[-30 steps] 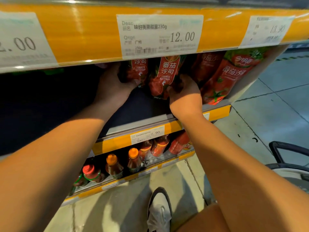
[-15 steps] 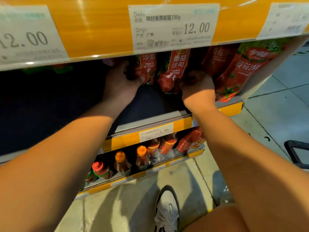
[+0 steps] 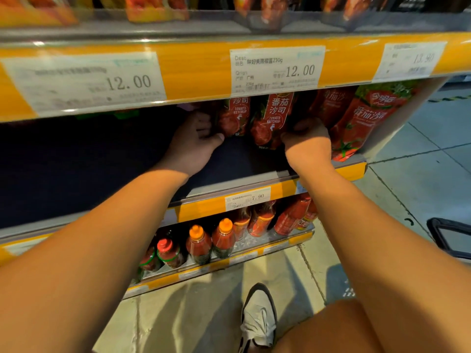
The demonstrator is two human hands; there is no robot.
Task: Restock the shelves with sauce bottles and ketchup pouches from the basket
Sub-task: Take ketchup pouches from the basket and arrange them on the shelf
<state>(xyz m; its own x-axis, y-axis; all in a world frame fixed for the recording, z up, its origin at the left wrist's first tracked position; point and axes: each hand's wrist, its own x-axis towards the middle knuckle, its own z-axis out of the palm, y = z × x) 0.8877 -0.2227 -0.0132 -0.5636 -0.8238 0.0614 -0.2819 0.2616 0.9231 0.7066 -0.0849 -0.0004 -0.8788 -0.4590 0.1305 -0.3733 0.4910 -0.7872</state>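
Red ketchup pouches are what's getting sorted here, on the middle shelf [image 3: 254,183] under the orange price strip [image 3: 193,70]. The left hand [image 3: 192,145] is reaching in beside the left pouch [image 3: 235,117], with the thumb touching its bottom corner and the fingers curling in behind. It's dark back there, so I can't tell if that grip is really closing round the pouch or just nudging it. The right hand [image 3: 307,142] is sitting at the bottom right of the middle pouch [image 3: 271,122], fingers bent against it, looking like it's pinching the lower edge to stand it up straight.

Progress-wise, I'd say it's somewhere in the middle. The right end of the shelf is already holding several bigger pouches [image 3: 362,123] leaning against each other, and the two in hand are going in just left of them. Everything to the left of the hands is looking dark and mostly bare as far as I can see, so there's probably plenty of room for more. The bottom shelf [image 3: 221,263] is carrying a row of sauce bottles [image 3: 223,238], some with orange caps, some red, plus more red bottles toward the right. Only a black handle [image 3: 444,234] is poking in at the right edge, maybe the basket, but I can't see what's left in it.
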